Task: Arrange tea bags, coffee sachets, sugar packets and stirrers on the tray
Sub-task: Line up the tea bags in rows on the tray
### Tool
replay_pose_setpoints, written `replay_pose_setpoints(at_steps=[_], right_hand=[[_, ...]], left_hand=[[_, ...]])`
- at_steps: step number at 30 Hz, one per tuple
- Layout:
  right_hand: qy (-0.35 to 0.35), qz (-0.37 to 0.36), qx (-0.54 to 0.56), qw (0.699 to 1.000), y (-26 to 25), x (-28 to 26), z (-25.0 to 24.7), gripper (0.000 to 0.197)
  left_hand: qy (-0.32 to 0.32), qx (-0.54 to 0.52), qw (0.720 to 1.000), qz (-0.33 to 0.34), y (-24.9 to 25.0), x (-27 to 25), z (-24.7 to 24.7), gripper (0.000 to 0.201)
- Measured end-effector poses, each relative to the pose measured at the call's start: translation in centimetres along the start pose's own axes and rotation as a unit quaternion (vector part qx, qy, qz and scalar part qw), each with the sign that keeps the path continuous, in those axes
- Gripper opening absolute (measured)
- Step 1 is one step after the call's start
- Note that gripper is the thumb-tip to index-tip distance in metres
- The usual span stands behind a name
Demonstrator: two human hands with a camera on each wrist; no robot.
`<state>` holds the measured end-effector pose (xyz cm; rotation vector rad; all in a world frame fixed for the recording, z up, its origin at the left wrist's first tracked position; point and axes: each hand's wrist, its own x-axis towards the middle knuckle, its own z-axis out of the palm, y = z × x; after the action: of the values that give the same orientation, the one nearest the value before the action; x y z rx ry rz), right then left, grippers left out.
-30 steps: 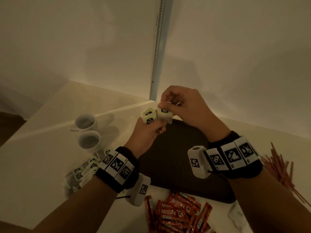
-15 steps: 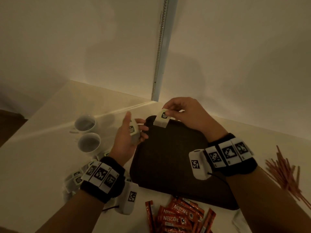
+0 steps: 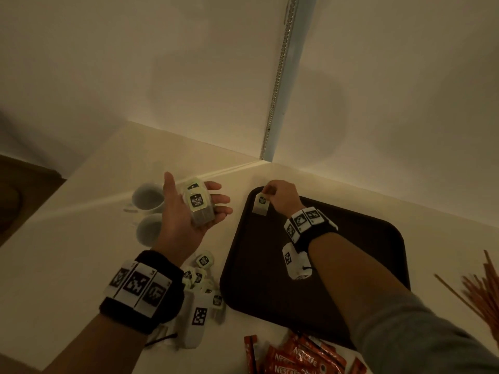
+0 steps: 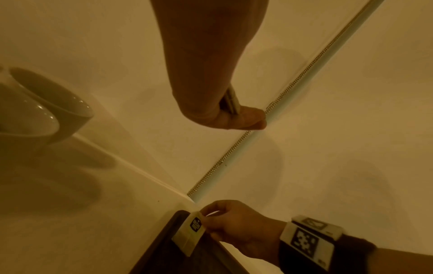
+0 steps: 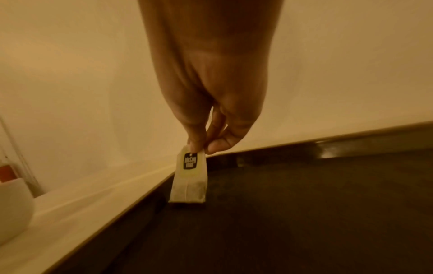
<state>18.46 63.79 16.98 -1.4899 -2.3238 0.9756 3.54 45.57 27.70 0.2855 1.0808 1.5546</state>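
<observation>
Head view shows us the right hand (image 3: 280, 197) low at the tray's (image 3: 364, 238) far left corner, about 11 o'clock on the tray. A second ago both hands were up in the air together, pulling tea bags apart. Now they have split. Our right grip pinches one tea bag (image 3: 261, 203) by its top, thumb and finger pressed on the tag. In the right wrist view the bag's (image 5: 189, 178) bottom edge looks like it touches the dark tray floor (image 5: 304, 213), just beside the rim.

The left hand (image 3: 186, 211) has moved out to about 9 o'clock, over the bench (image 3: 67, 265) near two white cups (image 3: 148, 197). It lies palm up, fingers spread flat, with spare bags (image 3: 198, 205) resting on it. The thumb stands apart and pinches nothing.

We think this is the first thing to land on the tray, since we see nothing else lying on it. So the task has only just begun. More bags (image 3: 205, 279) wait on the bench at 8 o'clock. The red coffee sachets (image 3: 297, 357) lie at 6 o'clock and the stirrers (image 3: 483, 287) at 3 o'clock, all off the tray. We cannot find the sugar packets for sure.
</observation>
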Motion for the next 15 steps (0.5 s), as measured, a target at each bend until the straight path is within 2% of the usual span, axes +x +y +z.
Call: replay_pose_setpoints(at_steps=[6, 15], right_hand=[[0.061, 0.024, 0.011, 0.998, 1.2, 2.7, 1.3, 0.009], [0.061, 0.043, 0.000, 0.997, 1.4, 3.8, 1.3, 0.015]], left_hand=[[0.022, 0.019, 1.000, -0.003, -0.1, 0.6, -0.5, 0.085], [0.014, 0.028, 0.999, -0.037, -0.8, 1.4, -0.1, 0.089]])
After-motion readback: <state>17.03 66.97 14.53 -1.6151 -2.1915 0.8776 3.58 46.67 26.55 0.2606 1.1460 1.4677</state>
